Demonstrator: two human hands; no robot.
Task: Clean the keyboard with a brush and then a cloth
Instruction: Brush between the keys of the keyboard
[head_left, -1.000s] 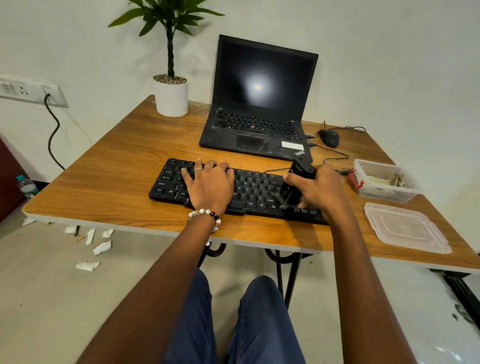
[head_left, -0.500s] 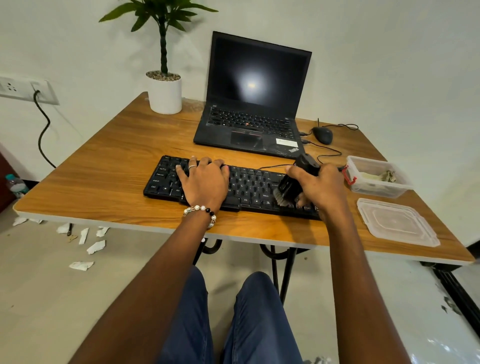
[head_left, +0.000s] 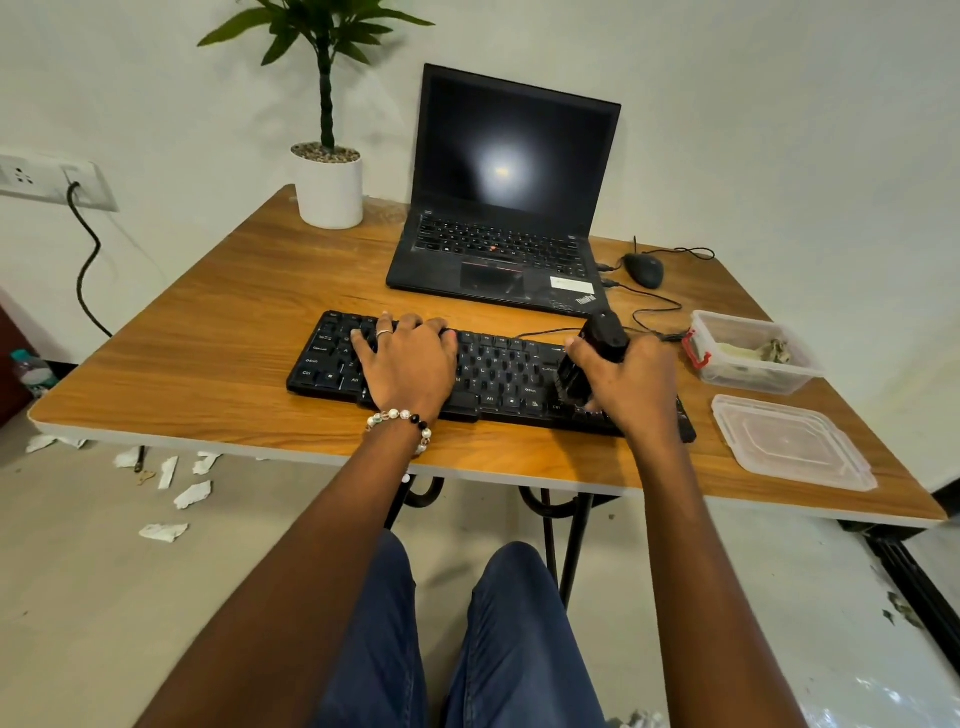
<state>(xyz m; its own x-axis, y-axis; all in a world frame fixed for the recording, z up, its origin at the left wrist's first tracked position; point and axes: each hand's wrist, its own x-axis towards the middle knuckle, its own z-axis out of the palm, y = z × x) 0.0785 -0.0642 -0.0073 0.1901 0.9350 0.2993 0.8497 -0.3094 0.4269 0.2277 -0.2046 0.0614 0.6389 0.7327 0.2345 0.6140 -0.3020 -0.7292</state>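
A black keyboard (head_left: 498, 371) lies across the front of the wooden table (head_left: 223, 332). My left hand (head_left: 408, 364) rests flat on its left half, fingers spread over the keys, a bead bracelet on the wrist. My right hand (head_left: 631, 387) is closed around a black brush (head_left: 597, 345) over the keyboard's right part, bristles pointing down onto the keys. The keyboard's right end is partly hidden by this hand. A crumpled cloth (head_left: 756, 352) lies inside the clear box at the right.
An open black laptop (head_left: 498, 218) stands behind the keyboard, with a wired mouse (head_left: 644, 270) to its right. A potted plant (head_left: 328, 187) is at the back left. A clear plastic box (head_left: 748, 353) and its lid (head_left: 789, 441) lie at the right. Paper scraps (head_left: 171, 483) litter the floor.
My right hand has shifted the brush along the right part of the keyboard. The left hand stays pressed on the left half. The view has shifted slightly.
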